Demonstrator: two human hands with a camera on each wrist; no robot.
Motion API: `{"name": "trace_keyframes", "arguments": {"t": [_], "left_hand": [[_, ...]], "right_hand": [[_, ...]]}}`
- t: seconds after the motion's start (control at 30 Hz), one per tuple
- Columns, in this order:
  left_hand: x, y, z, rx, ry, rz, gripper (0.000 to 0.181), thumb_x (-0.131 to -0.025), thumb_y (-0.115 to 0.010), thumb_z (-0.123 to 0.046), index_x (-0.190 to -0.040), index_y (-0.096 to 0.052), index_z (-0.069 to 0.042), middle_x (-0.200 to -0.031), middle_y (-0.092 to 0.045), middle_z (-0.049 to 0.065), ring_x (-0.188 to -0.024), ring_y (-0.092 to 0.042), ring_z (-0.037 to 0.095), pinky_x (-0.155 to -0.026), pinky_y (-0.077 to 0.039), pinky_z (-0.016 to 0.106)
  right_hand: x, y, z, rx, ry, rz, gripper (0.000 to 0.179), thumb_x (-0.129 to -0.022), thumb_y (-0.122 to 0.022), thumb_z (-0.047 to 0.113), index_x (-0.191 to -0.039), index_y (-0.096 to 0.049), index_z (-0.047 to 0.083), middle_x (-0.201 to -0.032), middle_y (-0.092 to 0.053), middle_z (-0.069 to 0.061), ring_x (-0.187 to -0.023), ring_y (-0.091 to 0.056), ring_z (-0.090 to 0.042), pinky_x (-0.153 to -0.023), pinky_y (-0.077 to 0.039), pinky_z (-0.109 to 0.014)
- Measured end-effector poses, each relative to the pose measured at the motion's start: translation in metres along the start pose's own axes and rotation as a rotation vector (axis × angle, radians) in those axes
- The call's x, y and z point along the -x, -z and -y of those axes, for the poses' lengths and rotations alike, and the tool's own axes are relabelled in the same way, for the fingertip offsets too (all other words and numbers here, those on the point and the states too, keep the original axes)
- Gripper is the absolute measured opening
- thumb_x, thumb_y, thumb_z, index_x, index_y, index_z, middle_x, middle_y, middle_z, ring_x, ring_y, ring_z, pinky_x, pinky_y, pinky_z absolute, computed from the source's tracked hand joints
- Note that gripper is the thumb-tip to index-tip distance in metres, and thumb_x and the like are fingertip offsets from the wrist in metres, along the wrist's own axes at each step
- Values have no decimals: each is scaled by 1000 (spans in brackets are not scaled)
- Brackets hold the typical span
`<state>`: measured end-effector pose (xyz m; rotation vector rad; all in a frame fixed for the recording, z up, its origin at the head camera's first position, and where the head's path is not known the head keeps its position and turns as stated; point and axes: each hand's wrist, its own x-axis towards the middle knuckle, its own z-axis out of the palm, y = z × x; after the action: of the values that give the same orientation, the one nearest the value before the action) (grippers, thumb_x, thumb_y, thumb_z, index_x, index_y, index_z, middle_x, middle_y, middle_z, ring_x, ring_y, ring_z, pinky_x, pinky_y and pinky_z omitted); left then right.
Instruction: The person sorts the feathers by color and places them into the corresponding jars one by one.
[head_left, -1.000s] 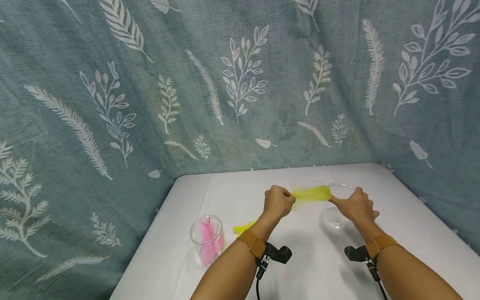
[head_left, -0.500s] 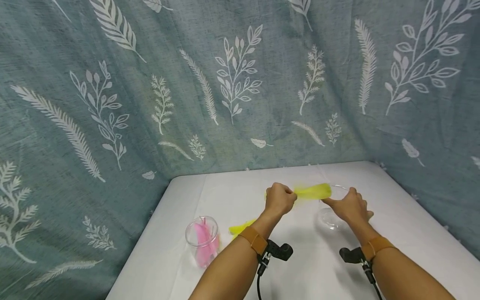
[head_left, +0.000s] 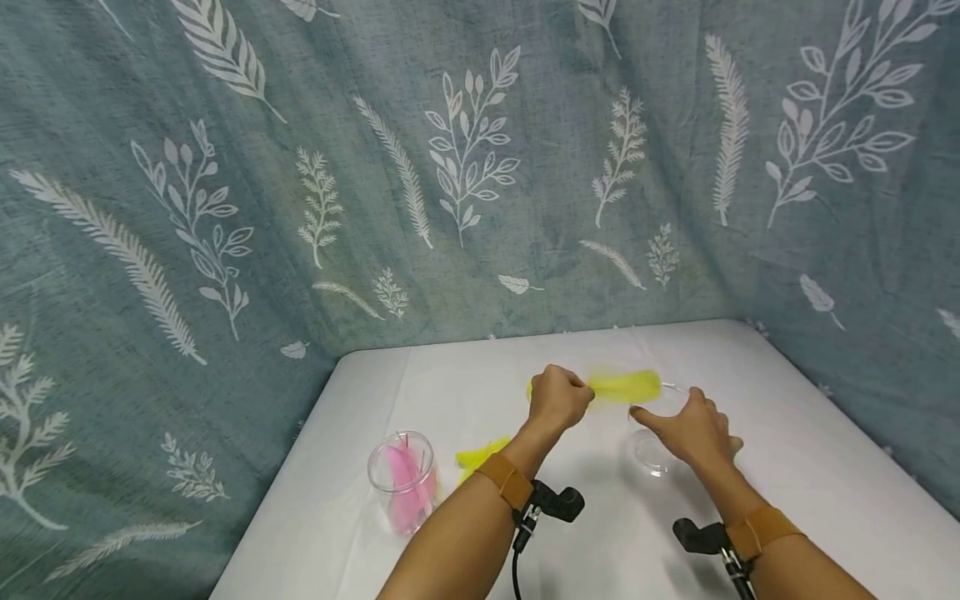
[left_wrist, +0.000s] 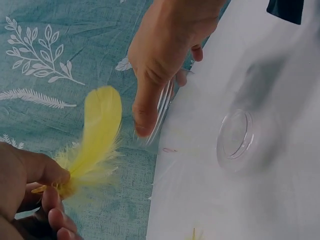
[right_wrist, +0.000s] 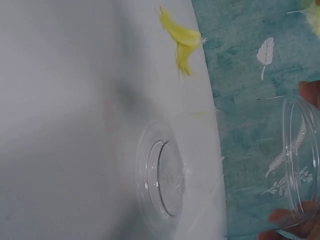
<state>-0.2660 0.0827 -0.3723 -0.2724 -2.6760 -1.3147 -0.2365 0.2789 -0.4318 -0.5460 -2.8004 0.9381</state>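
In the head view my left hand (head_left: 557, 402) pinches a yellow feather (head_left: 628, 387) near its quill end, and the broad tip points right toward my right hand. The left wrist view shows this feather (left_wrist: 102, 112) standing up from between thumb and fingers. My right hand (head_left: 696, 427) grips a clear jar (head_left: 651, 454) at its rim from above, thumb on the near-left side. The jar's rim (right_wrist: 295, 155) and round base appear in the right wrist view, with no contents visible. I cannot tell whether its base touches the table.
Left on the white table (head_left: 600, 542) stands a second clear jar (head_left: 381, 492) with pink feathers (head_left: 408, 487) in it. Loose yellow feathers (head_left: 476, 457) lie beside it, partly behind the left forearm. A patterned curtain (head_left: 375, 167) hangs behind and at the sides.
The right hand and its jar have shifted slightly left and nearer, and the thumb is lower than the feather's tip. The left hand with the feather stays nearly still. The view has turned slightly.
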Motion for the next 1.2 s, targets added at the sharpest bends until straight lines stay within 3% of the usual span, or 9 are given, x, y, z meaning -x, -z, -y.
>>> {"name": "trace_keyframes", "arguments": {"t": [0.33, 0.67, 0.9, 1.2], "left_hand": [[6, 2, -12, -87, -56, 76, 23, -80, -75, -13, -58, -70, -14, -57, -59, -8, -57, -54, 11, -52, -46, 26], [13, -13, -18, -261, -139, 140, 31, -77, -73, -13, -48, -64, -16, -47, -53, -10, -52, -52, 12, -46, -42, 23], [19, -25, -22, -315, -159, 220, 27, -78, -74, -14, -52, -67, -15, -51, -55, -11, -56, -54, 11, -49, -42, 21], [20, -35, -23, -399, -193, 255, 20, -72, -78, -12, -56, -67, -15, -50, -53, -10, -55, -52, 10, -48, -42, 20]], "right_hand": [[25, 1, 1, -10, 57, 2, 129, -65, -61, 82, -145, -21, -11, -135, -35, -37, -116, -35, -57, -78, -28, -72], [43, -4, 2, -25, 86, -7, 126, -65, -64, 81, -144, -23, -8, -129, -41, -34, -113, -40, -54, -75, -30, -69], [54, -6, 4, -20, 103, -18, 122, -63, -64, 81, -141, -28, -6, -120, -47, -30, -108, -45, -51, -72, -33, -68], [58, -7, 6, -11, 121, -16, 124, -64, -65, 79, -144, -28, -8, -132, -44, -32, -114, -42, -52, -74, -31, -68]]}}
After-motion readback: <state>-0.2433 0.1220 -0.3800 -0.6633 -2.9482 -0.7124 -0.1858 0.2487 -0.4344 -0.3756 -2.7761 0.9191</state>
